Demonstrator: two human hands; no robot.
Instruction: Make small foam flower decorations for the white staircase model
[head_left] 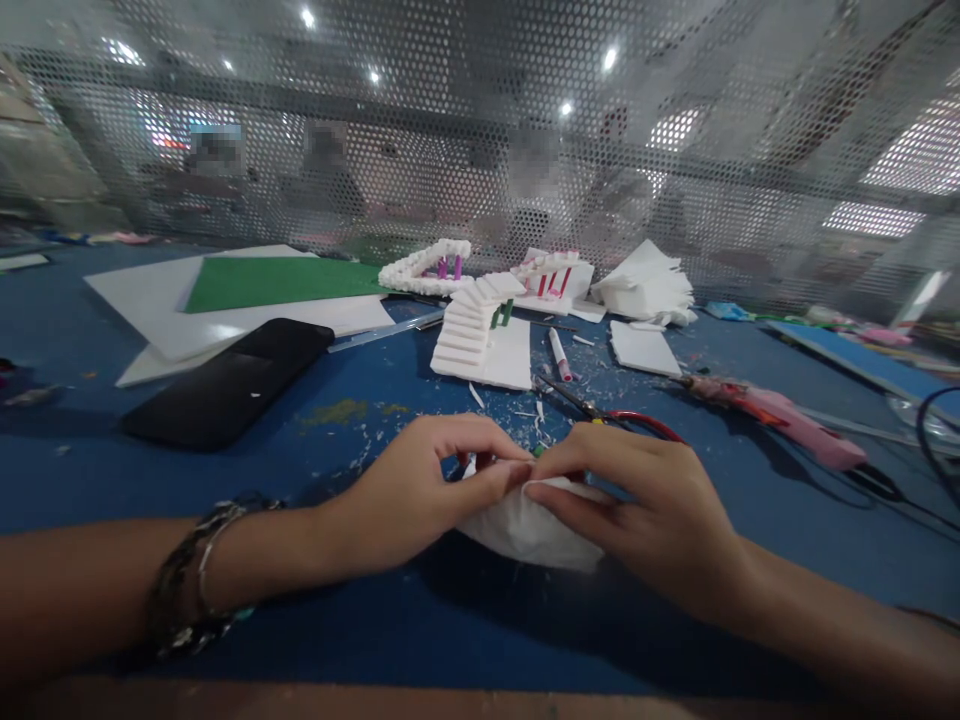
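Observation:
Both hands meet over a crumpled white tissue [525, 530] just above the blue table, near its front edge. My left hand [424, 490] is closed, its thumb and fingertips pinching the tissue's upper edge. From the other side my right hand [637, 490] pinches the same edge, thumb and index finger pressed together. The fingertips of the two hands almost touch. Anything inside the tissue is hidden. Right behind the hands lie scissors [649, 424] with red handles, partly covered by my right hand. Beyond them a small white model staircase [465, 330] stands on a white base.
A pink glue gun [795, 425] with a cord lies at right. A black phone [232, 385] rests at left before green card [277, 283]. Further back are a marker [559, 355], white models [427, 268] and a tissue stack [645, 285]. Perforated metal mesh [465, 130] closes off the back.

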